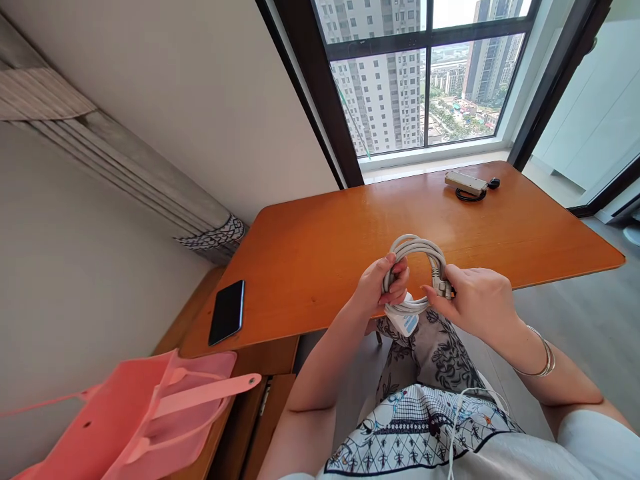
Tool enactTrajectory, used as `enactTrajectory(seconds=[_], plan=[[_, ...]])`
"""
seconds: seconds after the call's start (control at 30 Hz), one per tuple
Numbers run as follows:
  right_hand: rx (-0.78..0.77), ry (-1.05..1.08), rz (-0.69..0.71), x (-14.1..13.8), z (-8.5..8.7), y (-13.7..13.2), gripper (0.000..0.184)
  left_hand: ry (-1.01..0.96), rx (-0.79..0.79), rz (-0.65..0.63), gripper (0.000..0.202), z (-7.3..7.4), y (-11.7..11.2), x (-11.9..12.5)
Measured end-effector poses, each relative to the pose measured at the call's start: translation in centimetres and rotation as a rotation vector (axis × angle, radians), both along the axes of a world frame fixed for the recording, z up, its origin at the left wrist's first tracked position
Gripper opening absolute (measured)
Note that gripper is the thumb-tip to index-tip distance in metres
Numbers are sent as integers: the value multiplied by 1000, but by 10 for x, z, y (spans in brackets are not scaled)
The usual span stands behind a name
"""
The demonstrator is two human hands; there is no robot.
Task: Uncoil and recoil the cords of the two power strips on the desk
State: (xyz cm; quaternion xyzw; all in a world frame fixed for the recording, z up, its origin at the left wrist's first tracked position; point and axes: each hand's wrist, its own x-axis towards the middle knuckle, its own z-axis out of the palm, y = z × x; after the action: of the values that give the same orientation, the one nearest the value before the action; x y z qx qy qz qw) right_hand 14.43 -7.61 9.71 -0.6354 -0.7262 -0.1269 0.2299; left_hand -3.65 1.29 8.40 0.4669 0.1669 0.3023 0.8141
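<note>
A coiled grey-white cable is held up in front of me, over the near edge of the wooden table. My left hand wraps its fingers round the left side of the loops. On the other side, my right hand grips the coil near a pale connector, thumb below and fingers partly hidden behind. A white tag or label with blue print hangs beneath the loops, close to my left hand.
On the wooden table, a black phone lies at the left and a power strip with a black cord at the far right. A pink bag sits lower left. Beyond the table is a window; a curtain hangs left.
</note>
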Motion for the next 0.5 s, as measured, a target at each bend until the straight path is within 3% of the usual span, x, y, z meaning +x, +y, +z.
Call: enactTrajectory(seconds=[0.13, 0.3, 0.5], plan=[[-15, 69, 151, 4, 0, -4, 49, -10, 35, 29, 58, 0, -3, 0], [-37, 242, 419, 37, 3, 1, 36, -37, 8, 42, 58, -1, -5, -5], [131, 197, 496, 75, 0, 35, 13, -120, -58, -62, 59, 1, -5, -7]])
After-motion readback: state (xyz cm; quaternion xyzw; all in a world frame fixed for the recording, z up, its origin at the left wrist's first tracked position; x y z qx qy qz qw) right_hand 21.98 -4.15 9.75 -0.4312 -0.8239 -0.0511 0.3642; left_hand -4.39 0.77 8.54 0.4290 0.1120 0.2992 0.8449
